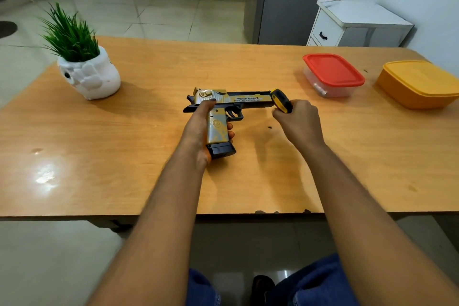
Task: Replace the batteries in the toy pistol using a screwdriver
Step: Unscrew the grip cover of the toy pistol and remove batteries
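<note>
I have one toy pistol (224, 102) in the middle of the wooden bench (124, 156), lying on its side with the barrel pointing right. My left hand (201, 129) is wrapped around its gold grip, thumb up along the back of the slide, fingers (230, 126) curled under and closed on it. My right hand (298, 119) is closed on one screwdriver (280, 100); only its black and yellow handle shows, just beside the muzzle, and I cannot tell where the tip sits. A small dark speck (269, 127) lies on the bench between my hands. Two lidded boxes stand well apart on the far right: one clear with a red lid (332, 69), one orange box (419, 84). One potted plant (84, 67) in a white pot stands far left.
</note>
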